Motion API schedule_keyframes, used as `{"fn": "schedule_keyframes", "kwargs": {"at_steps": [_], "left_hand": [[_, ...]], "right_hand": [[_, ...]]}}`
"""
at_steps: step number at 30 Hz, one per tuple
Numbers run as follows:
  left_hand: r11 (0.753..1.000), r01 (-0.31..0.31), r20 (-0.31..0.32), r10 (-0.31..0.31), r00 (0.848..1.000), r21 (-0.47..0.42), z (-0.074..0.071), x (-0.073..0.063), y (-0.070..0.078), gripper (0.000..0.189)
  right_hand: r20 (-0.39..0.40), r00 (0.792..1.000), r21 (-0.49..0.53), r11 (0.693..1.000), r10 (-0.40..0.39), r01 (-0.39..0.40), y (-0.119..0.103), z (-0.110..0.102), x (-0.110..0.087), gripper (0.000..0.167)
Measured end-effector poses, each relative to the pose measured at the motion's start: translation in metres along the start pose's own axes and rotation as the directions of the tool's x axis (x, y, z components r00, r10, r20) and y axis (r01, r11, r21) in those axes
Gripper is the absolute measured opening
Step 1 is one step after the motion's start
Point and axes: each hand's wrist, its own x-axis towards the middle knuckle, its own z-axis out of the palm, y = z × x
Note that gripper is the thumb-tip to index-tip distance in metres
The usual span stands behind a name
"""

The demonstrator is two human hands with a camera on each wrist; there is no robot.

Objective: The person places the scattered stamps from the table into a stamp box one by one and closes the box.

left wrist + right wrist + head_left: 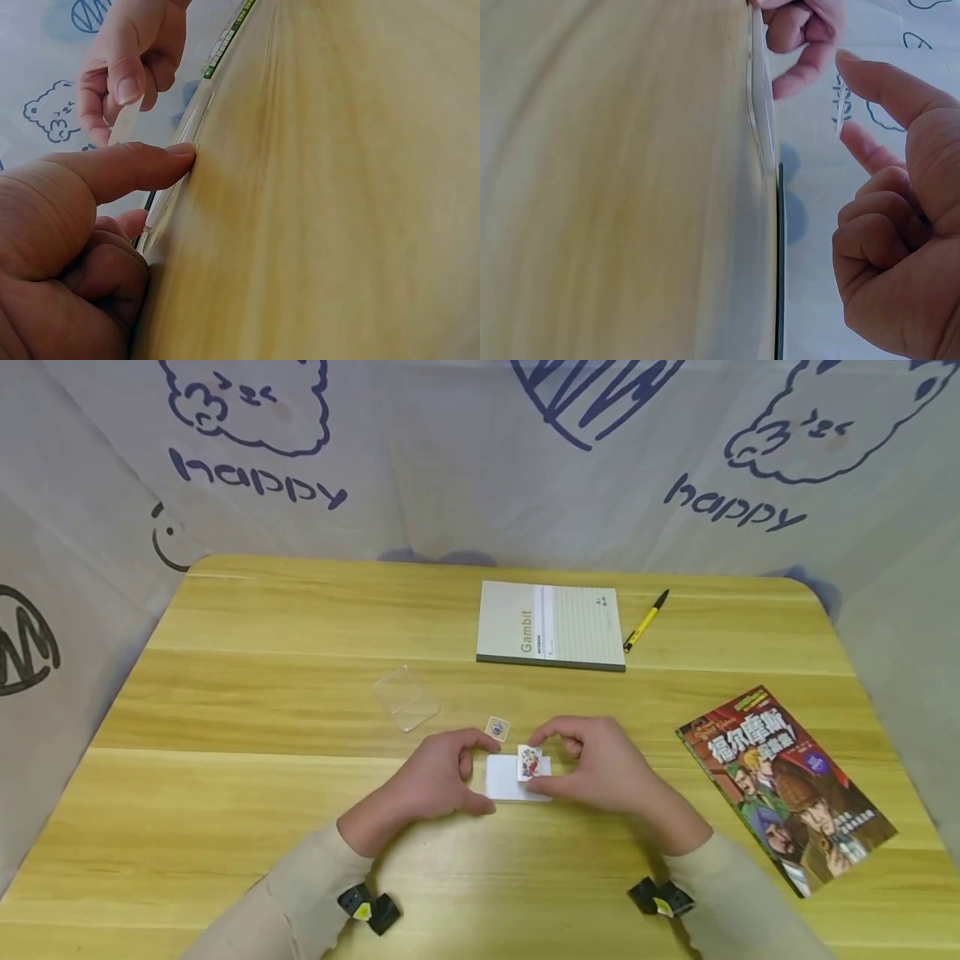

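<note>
**Card (530, 763) over white slab (501, 777)**

My right hand (600, 762) pinches the thin card by its edges; my left hand (437, 777) clamps the smooth, round-cornered slab beneath. Likely step: positioning the card; next move calls for light, level fingers. Just past left fingertips: small printed square (497, 728); farther left, clear plastic cover (408, 697).

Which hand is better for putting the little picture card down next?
Probably the right hand: it pinches the little picture card by its edges, just above the white stack. The left hand is busy holding the stack's left end.
</note>
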Motion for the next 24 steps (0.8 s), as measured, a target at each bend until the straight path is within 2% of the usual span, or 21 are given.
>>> {"fn": "schedule_keyframes", "kwargs": {"at_steps": [12,24], "left_hand": [[1.0,-0.002,0.001,0.002,1.0,0.005,-0.001,0.001,0.002,0.068],[1.0,0.001,0.007,-0.001,1.0,0.01,-0.002,0.001,0.001,0.068]], "right_hand": [[0.017,0.998,0.058,0.997,0.058,-0.059,-0.003,0.02,0.006,0.04],[0.027,0.998,-0.006,0.998,0.055,-0.055,-0.003,0.03,0.009,0.039]]}}
